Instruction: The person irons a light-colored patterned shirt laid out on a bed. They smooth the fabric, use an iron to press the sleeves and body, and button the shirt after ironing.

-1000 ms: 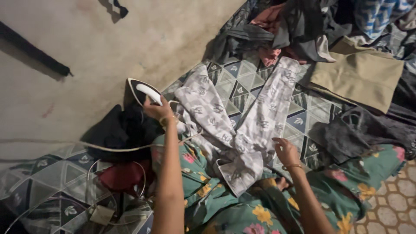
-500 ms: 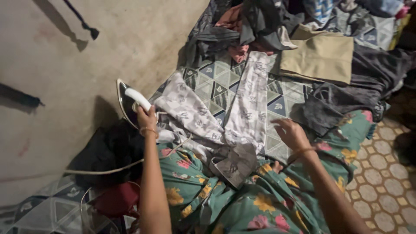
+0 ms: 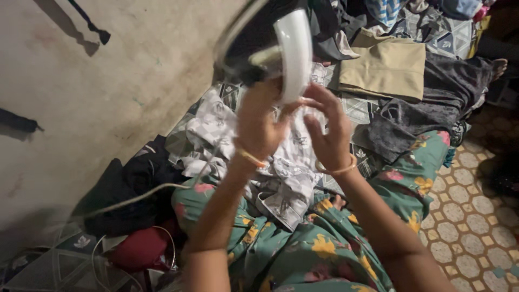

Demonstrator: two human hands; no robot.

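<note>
Head view: the iron (image 3: pixel 270 46), earlier low by the wall, is now raised; left hand (image 3: pixel 258 121) grips its handle, right hand (image 3: pixel 327 130) open, fingertips touching it.

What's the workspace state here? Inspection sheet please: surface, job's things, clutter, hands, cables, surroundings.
Surface: geometric-patterned grey mat on the floor, mostly covered by clothes.
Job's things: black-and-white electric iron raised in the air, blurred; grey-and-white patterned garment spread below it.
Clutter: folded tan cloth, dark grey cloth, black bundle, dark red fabric.
Hands: left hand grips the iron's white handle; right hand open, fingertips at the handle.
Cables: pale cord trails from the iron across the black bundle.
Surroundings: stained plaster wall; hexagon-tiled floor.
</note>
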